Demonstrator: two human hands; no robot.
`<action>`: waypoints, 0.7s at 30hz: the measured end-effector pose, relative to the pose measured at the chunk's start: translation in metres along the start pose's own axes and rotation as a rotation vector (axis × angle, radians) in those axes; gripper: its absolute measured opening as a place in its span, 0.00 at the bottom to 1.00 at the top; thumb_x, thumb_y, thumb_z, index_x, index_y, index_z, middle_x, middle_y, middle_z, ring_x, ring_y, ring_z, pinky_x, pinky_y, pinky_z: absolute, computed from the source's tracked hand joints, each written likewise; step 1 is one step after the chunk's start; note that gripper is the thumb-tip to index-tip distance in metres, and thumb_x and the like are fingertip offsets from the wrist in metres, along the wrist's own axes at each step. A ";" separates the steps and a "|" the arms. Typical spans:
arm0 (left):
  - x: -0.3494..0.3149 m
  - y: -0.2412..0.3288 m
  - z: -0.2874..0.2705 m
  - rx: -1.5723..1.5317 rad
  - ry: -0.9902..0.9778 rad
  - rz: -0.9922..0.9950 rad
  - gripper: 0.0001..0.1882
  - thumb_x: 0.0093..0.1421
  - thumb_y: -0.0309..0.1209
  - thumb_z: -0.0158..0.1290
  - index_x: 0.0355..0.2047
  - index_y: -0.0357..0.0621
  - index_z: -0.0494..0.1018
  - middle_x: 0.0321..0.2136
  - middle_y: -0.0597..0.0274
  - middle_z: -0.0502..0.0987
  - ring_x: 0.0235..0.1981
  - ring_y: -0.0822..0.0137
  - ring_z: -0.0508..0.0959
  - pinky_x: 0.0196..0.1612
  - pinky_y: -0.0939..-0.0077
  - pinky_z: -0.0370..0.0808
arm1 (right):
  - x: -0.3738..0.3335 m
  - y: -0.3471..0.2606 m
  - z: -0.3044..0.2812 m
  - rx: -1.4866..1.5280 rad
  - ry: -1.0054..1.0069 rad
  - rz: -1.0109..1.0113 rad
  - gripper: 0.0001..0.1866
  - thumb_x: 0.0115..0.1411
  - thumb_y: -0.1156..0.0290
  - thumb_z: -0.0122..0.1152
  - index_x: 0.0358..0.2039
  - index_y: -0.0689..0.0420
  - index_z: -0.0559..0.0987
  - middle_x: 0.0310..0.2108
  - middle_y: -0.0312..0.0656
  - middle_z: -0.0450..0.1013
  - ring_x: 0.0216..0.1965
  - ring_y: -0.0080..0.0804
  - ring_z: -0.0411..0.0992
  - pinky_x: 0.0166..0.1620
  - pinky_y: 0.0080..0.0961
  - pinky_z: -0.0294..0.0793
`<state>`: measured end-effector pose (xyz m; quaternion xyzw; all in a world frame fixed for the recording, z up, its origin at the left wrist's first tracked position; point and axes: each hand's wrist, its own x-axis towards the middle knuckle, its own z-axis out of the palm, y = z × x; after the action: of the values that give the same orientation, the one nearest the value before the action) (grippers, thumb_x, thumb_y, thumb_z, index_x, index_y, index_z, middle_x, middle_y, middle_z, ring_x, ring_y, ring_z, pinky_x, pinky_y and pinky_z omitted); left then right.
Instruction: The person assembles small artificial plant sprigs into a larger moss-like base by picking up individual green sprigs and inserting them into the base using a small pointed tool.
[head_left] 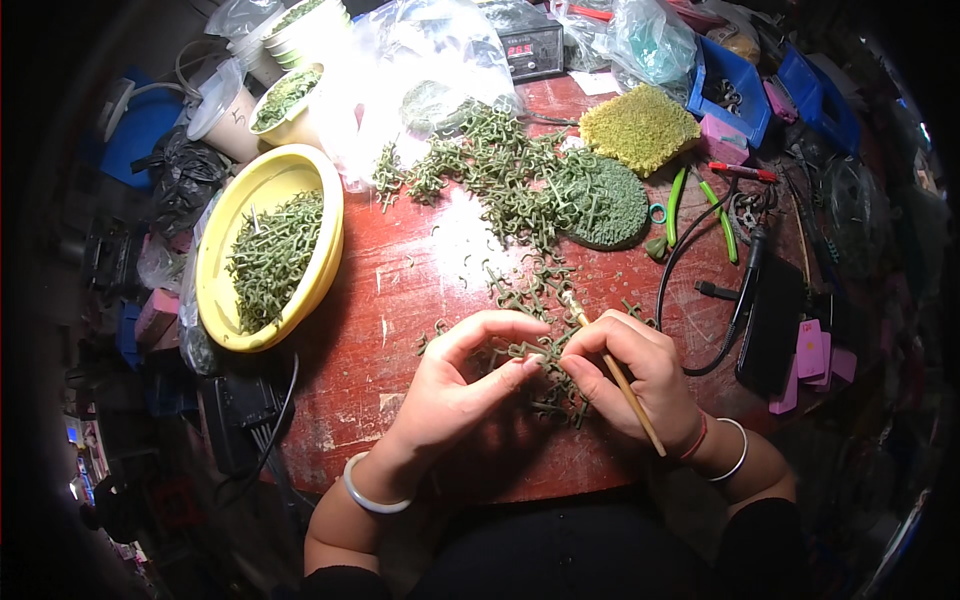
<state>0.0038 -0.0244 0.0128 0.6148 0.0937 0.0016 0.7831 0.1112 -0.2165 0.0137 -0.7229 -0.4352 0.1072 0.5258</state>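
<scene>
My left hand (pixel 462 362) curves over the near middle of the red table, its thumb and fingers closed around a small green crooked piece (pixel 523 350). My right hand (pixel 640 368) grips a thin wooden-handled tool (pixel 632 400) with a brass-coloured tip end. Its thumb and index fingertip meet close to the green piece; whether they also pinch it I cannot tell. Loose green crooked pieces (pixel 560 410) lie under and between both hands. Farther back spreads a large heap of the same pieces (pixel 500 165).
A yellow basin (pixel 335 250) with more green pieces stands at left. Beyond the heap are a round green textured pad (pixel 605 205) and a yellow-green spongy block (pixel 640 130). Green-handled pliers (pixel 728 222), a black cable (pixel 665 285) and blue bins (pixel 735 115) crowd the right.
</scene>
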 end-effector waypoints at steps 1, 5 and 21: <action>0.001 0.001 0.000 0.000 0.000 -0.001 0.15 0.66 0.21 0.58 0.53 0.38 0.76 0.44 0.63 0.80 0.42 0.75 0.79 0.46 0.79 0.77 | 0.000 0.000 0.000 -0.008 0.009 -0.002 0.06 0.58 0.78 0.69 0.34 0.61 0.79 0.28 0.43 0.74 0.29 0.39 0.74 0.33 0.32 0.73; 0.001 0.004 -0.010 -0.138 -0.066 -0.260 0.20 0.65 0.22 0.60 0.57 0.40 0.73 0.43 0.64 0.80 0.39 0.79 0.79 0.37 0.85 0.74 | 0.001 -0.002 -0.003 -0.021 0.019 -0.025 0.07 0.57 0.78 0.70 0.33 0.61 0.79 0.28 0.43 0.74 0.29 0.38 0.74 0.32 0.32 0.73; -0.001 0.005 -0.008 -0.178 -0.036 -0.304 0.13 0.65 0.25 0.61 0.49 0.40 0.78 0.36 0.70 0.80 0.30 0.84 0.74 0.30 0.89 0.68 | -0.001 0.001 0.000 -0.041 -0.041 -0.096 0.09 0.56 0.77 0.71 0.34 0.61 0.78 0.28 0.45 0.73 0.30 0.43 0.74 0.34 0.35 0.73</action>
<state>0.0020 -0.0161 0.0158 0.5219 0.1710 -0.1199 0.8271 0.1112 -0.2172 0.0124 -0.7095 -0.4821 0.0877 0.5064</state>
